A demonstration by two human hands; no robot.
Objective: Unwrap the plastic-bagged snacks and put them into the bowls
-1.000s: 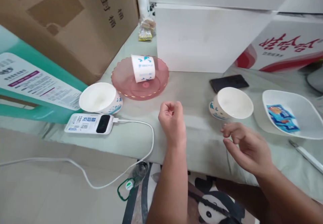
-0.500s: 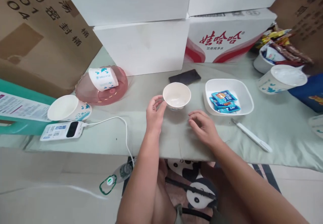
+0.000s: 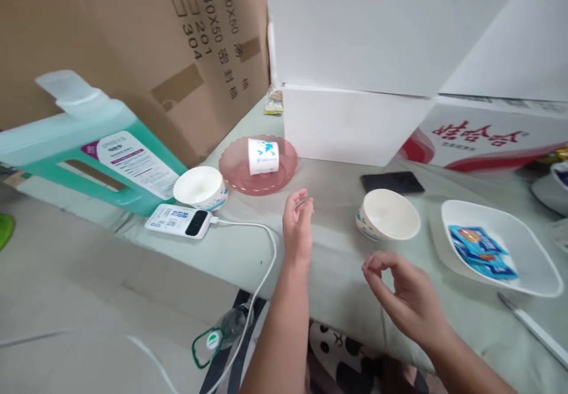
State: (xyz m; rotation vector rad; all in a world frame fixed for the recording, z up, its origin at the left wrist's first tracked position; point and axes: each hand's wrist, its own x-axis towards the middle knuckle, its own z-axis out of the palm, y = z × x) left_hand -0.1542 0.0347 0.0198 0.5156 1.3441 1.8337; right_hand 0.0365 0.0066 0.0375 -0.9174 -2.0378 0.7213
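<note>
My left hand is raised over the table with its fingers loosely curved and slightly apart, holding nothing that I can see. It is to the left of a white paper bowl with blue print, which stands upright and touches neither hand. In front of that bowl is my right hand, thumb and fingertips brought together in a ring; nothing shows in them. Beyond my left hand lies a pink scalloped plate with a paper cup on its side. Left of the plate stands another paper bowl.
A white power bank with a white cable is at the left, before a green liquid jug. On the right are a white tub with blue sachets, a white-handled knife and a phone. Boxes line the back.
The view has turned left. My left hand has come away from the paper bowl and moved left toward the pink plate. My right hand's thumb and fingertips have closed together.
</note>
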